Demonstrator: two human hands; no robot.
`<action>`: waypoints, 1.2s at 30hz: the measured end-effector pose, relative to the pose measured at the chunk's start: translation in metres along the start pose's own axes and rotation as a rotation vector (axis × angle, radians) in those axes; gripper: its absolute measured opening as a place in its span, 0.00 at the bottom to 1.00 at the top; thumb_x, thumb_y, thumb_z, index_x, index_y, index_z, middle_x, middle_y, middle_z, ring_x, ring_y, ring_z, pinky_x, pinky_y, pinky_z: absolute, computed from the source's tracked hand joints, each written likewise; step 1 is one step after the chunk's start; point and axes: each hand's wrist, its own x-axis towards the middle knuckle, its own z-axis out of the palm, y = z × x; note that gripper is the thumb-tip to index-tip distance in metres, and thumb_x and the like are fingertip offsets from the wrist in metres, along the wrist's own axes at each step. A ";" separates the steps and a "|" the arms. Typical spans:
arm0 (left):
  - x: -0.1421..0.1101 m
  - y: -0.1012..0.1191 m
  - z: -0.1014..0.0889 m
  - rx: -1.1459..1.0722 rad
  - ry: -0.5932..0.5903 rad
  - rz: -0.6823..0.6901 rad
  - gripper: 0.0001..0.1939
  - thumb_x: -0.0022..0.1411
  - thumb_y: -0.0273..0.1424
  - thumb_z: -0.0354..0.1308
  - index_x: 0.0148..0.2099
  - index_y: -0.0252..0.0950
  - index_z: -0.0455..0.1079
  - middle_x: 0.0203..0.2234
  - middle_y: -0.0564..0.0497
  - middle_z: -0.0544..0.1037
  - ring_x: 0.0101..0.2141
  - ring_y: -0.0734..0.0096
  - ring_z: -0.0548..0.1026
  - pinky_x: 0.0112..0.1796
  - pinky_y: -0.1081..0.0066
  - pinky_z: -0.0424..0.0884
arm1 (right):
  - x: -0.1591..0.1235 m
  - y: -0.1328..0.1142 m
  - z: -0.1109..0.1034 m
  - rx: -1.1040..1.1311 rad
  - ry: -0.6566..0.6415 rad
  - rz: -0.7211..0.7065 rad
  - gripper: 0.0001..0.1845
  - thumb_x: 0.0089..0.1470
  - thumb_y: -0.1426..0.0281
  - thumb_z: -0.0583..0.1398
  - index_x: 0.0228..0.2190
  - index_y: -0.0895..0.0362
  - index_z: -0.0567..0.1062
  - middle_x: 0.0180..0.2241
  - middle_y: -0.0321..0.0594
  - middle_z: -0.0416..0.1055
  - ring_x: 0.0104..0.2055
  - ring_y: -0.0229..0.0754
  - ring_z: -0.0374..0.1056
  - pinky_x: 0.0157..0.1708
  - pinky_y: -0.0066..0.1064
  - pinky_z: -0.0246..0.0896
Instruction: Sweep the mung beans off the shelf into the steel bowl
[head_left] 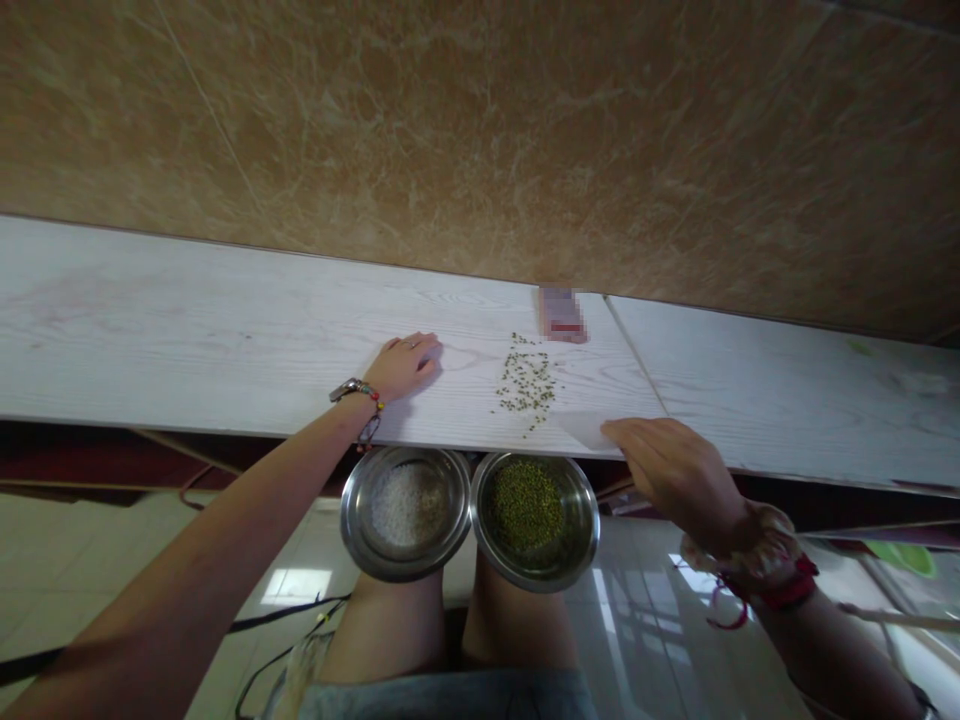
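Note:
My left hand (405, 367) rests on the white wooden tabletop, fingers loosely stretched out and nothing in them. My right hand (671, 465) is at the table's front edge, its fingers straight and close together, pointing left; no held thing shows. Between the hands, loose green mung beans (527, 383) lie scattered on the wood. Below the edge, a steel bowl (589, 530) of mung beans (527, 505) sits over my right thigh. Beside it, a second steel bowl (351, 535) with white grains (405, 505), possibly rice, sits over my left thigh.
A small blurred packet or card (561, 314) lies behind the scattered beans. The long white table (187, 330) runs along a brown marbled wall (450, 130), with a seam right of the packet. A dark shelf lies under the tabletop, above a tiled floor (637, 620).

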 end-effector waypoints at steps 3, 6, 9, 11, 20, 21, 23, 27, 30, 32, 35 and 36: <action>0.000 0.000 0.000 -0.002 0.002 -0.002 0.24 0.63 0.33 0.42 0.59 0.38 0.63 0.62 0.48 0.63 0.61 0.61 0.60 0.59 0.59 0.55 | 0.004 -0.002 0.001 -0.010 0.020 0.019 0.18 0.53 0.84 0.50 0.36 0.61 0.76 0.33 0.45 0.78 0.35 0.42 0.72 0.35 0.34 0.66; 0.000 0.000 -0.001 -0.002 -0.002 -0.004 0.24 0.63 0.34 0.42 0.59 0.37 0.63 0.61 0.47 0.63 0.61 0.60 0.60 0.59 0.58 0.55 | 0.009 -0.007 0.004 0.006 0.001 0.016 0.18 0.53 0.84 0.50 0.35 0.61 0.76 0.32 0.45 0.78 0.33 0.42 0.72 0.34 0.34 0.66; 0.000 0.000 -0.001 -0.012 -0.005 0.003 0.24 0.63 0.33 0.42 0.60 0.40 0.62 0.61 0.49 0.64 0.61 0.60 0.60 0.58 0.57 0.55 | 0.011 -0.011 0.005 0.060 -0.016 0.013 0.19 0.53 0.84 0.49 0.36 0.61 0.77 0.32 0.45 0.78 0.33 0.42 0.71 0.34 0.34 0.66; 0.000 0.000 0.000 -0.015 -0.004 0.004 0.24 0.62 0.33 0.42 0.60 0.41 0.62 0.61 0.50 0.64 0.61 0.60 0.60 0.58 0.57 0.55 | 0.011 -0.013 0.002 0.099 -0.020 0.009 0.19 0.54 0.84 0.49 0.37 0.61 0.77 0.32 0.45 0.77 0.33 0.42 0.71 0.34 0.35 0.66; 0.000 0.001 0.000 -0.006 -0.001 -0.006 0.24 0.63 0.33 0.43 0.60 0.39 0.63 0.61 0.49 0.63 0.61 0.62 0.60 0.59 0.59 0.55 | 0.006 -0.017 -0.024 0.143 -0.024 -0.030 0.16 0.58 0.80 0.49 0.37 0.59 0.75 0.33 0.43 0.78 0.34 0.41 0.72 0.35 0.33 0.68; 0.000 0.002 -0.001 -0.004 0.000 -0.007 0.24 0.63 0.32 0.43 0.60 0.39 0.63 0.61 0.49 0.63 0.61 0.62 0.60 0.59 0.59 0.55 | 0.006 -0.017 -0.023 0.114 -0.005 -0.017 0.16 0.58 0.81 0.49 0.36 0.60 0.75 0.33 0.44 0.78 0.34 0.42 0.72 0.35 0.33 0.68; 0.000 0.003 -0.002 0.001 -0.001 -0.011 0.24 0.63 0.32 0.43 0.59 0.38 0.63 0.61 0.49 0.63 0.61 0.62 0.60 0.58 0.59 0.55 | 0.006 -0.015 -0.019 0.047 0.023 0.017 0.16 0.57 0.81 0.49 0.36 0.61 0.75 0.32 0.45 0.78 0.34 0.42 0.72 0.34 0.33 0.68; -0.001 0.004 -0.003 0.006 -0.006 -0.017 0.24 0.63 0.33 0.43 0.59 0.37 0.63 0.61 0.47 0.63 0.61 0.61 0.60 0.59 0.59 0.55 | 0.005 -0.016 -0.010 0.014 0.006 0.026 0.16 0.56 0.82 0.49 0.34 0.62 0.75 0.31 0.45 0.78 0.32 0.42 0.72 0.32 0.33 0.68; -0.001 0.003 -0.003 0.002 -0.004 -0.010 0.24 0.63 0.33 0.43 0.59 0.38 0.63 0.61 0.49 0.63 0.61 0.62 0.60 0.59 0.59 0.55 | 0.003 -0.019 -0.012 0.042 -0.004 0.009 0.16 0.56 0.83 0.48 0.34 0.63 0.75 0.31 0.46 0.78 0.32 0.42 0.72 0.33 0.32 0.68; 0.000 0.002 -0.002 -0.002 0.000 -0.006 0.24 0.63 0.33 0.43 0.60 0.38 0.63 0.61 0.49 0.63 0.61 0.62 0.60 0.59 0.60 0.55 | 0.000 -0.022 -0.018 0.069 -0.017 0.002 0.16 0.57 0.82 0.48 0.35 0.61 0.75 0.32 0.45 0.78 0.32 0.42 0.72 0.33 0.32 0.68; 0.000 0.001 -0.001 -0.001 -0.002 0.001 0.24 0.63 0.33 0.43 0.60 0.38 0.63 0.61 0.48 0.63 0.61 0.61 0.60 0.58 0.59 0.55 | -0.003 -0.023 -0.024 0.116 -0.032 0.012 0.16 0.56 0.83 0.49 0.35 0.60 0.75 0.32 0.43 0.78 0.32 0.40 0.72 0.33 0.32 0.68; 0.000 0.001 -0.001 0.002 -0.004 0.003 0.24 0.63 0.33 0.43 0.60 0.37 0.63 0.61 0.47 0.63 0.61 0.61 0.60 0.58 0.59 0.55 | -0.003 -0.023 -0.025 0.123 -0.029 0.021 0.16 0.56 0.83 0.49 0.36 0.60 0.75 0.32 0.43 0.78 0.33 0.40 0.72 0.34 0.31 0.68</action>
